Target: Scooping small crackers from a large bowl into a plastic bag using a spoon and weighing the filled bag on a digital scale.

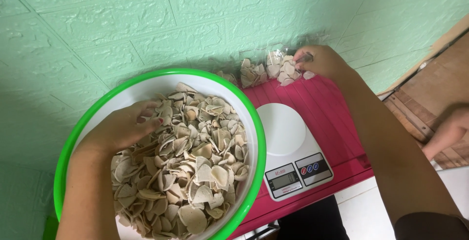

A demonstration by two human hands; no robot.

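Looking down from the head cam, the only view: the left hand sits inside a big white basin w/ a green rim, palm down on the heap of pale, curled raw crackers, fingers together and bent over a few pieces at the heap's upper left edge, looks like a loose scoop rather than a tight grip; can't tell how many pieces are under the fingers. The basin lies just left of the white digital kitchen scale, its rim overlapping the scale's left edge, so crackers are w/in short reach of the weighing plate. The scale stands on a pink ribbed stool top, display facing the person so it can be read from above; plate is bare. The right hand reaches past the scale to the far edge of the pink top, fingertips pinched on the top of a small clear bag of crackers. Left of that bag, more filled clear bags stand in a row leaning on the green brick-pattern wall, prob. so they stay upright and out of the way of the scale. Right of the scale, well apart, another person's hand rests over a wooden board; can't tell its fingers' state or if it holds anything. Below the scale, a bit of white tiled floor shows.
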